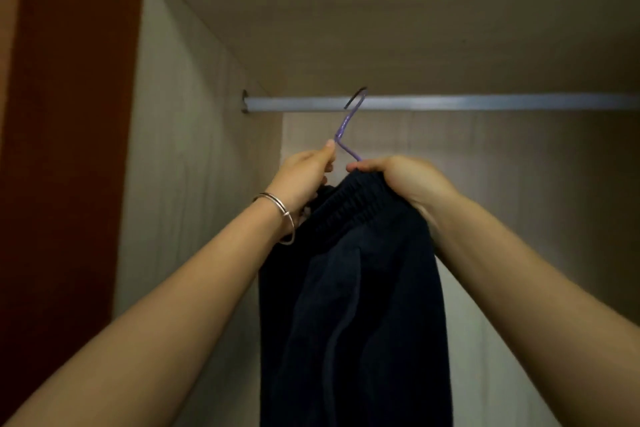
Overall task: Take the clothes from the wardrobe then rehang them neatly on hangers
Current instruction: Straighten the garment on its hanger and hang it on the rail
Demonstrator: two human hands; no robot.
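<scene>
A purple wire hanger (344,130) has its hook over the silver wardrobe rail (450,103). A dark navy garment with an elastic waistband (353,281) hangs from the hanger, straight down between my arms. My left hand (304,177) grips the hanger's left end, its thumb pressed at the bend of the neck. My right hand (398,177) grips the waistband and the hanger's right side from above. The hanger's lower part is hidden by my hands and the cloth.
The light wood wardrobe side wall (187,184) stands close on the left, with the top panel (415,28) right above the rail. A reddish-brown door panel (69,149) fills the far left. The rail to the right of the hanger is bare.
</scene>
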